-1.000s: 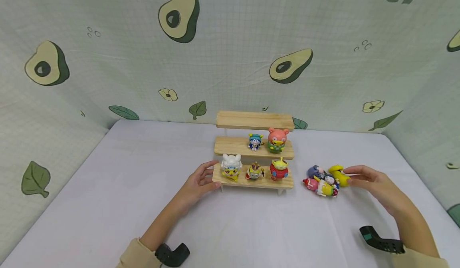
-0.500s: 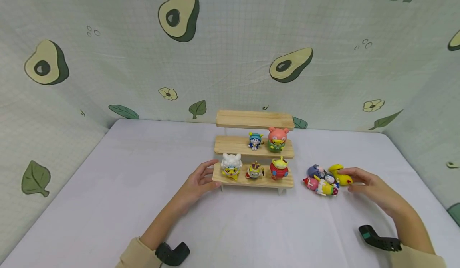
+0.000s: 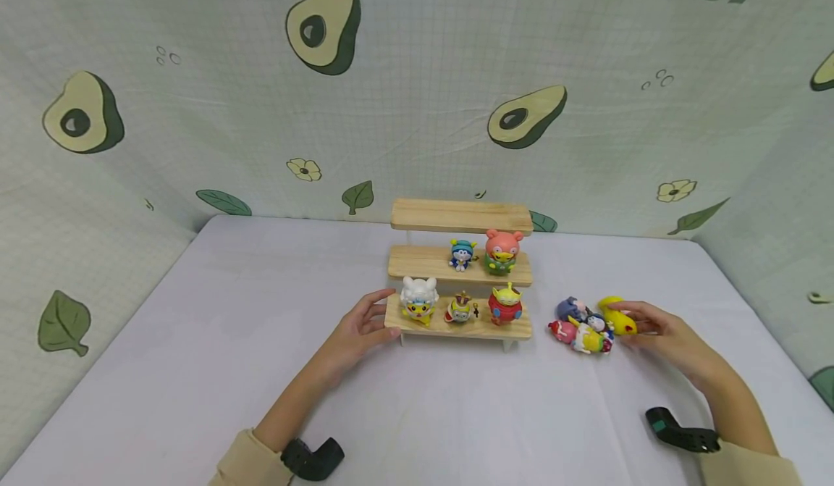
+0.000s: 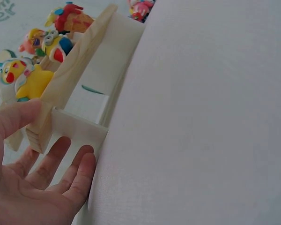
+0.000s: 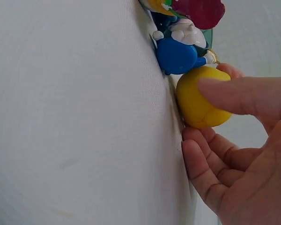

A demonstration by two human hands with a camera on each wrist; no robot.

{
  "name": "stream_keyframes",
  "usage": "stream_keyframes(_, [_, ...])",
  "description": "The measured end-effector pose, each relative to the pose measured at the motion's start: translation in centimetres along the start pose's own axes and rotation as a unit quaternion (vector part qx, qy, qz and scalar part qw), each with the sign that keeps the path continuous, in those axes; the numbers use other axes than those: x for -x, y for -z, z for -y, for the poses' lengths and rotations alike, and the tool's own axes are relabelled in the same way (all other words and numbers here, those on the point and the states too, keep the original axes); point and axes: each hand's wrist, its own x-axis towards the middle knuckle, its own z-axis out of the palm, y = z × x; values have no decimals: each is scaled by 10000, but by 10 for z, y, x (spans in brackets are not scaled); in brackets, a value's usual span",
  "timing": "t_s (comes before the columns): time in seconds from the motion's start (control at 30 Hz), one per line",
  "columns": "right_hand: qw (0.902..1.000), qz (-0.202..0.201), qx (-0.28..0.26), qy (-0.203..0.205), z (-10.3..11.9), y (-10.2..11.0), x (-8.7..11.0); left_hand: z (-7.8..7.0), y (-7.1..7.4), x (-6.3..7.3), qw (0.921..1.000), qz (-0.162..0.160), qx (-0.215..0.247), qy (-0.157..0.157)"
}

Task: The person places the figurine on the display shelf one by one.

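A three-tier wooden display stand (image 3: 462, 216) stands at mid-table. My left hand (image 3: 357, 332) holds the left end of its lowest tier; in the left wrist view the thumb (image 4: 23, 115) lies on the board's edge and the fingers reach around behind it. To the right, my right hand (image 3: 674, 337) holds a yellow toy figurine (image 3: 620, 321) lying at the edge of a small pile. In the right wrist view the thumb presses the yellow figurine (image 5: 192, 105) from one side, with fingers beneath and behind it.
On the lowest tier stand a white-hooded yellow figurine (image 3: 419, 301), a crowned one (image 3: 461, 309) and a red-bodied one (image 3: 505, 306). The middle tier bears a blue figurine (image 3: 462, 254) and a pink one (image 3: 502, 252). Several figurines (image 3: 589, 337) lie piled beside my right hand.
The right hand's fingers have shifted over the yellow figurine, which has turned slightly in place. My left hand stays at the stand's end.
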Motion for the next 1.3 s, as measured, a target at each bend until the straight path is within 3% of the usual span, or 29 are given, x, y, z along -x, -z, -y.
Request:
stream_keyframes(0.4, [9996,-139,211,-146,6,2,1,0,1,0,10000,44,12,13])
stream_keyframes(0.63, [9987,-437,-32,-257,6,4,0,0,0,0,10000,55,31,13])
stream_keyframes(1.0, [9868,-947,-597,-1173,3,8,1,2,2,-1,9999,131,97,-55])
stream_keyframes(1.3, [9805,-1202,-650,-1412,-3,12,4,2,2,-1,9998,142,133,-107])
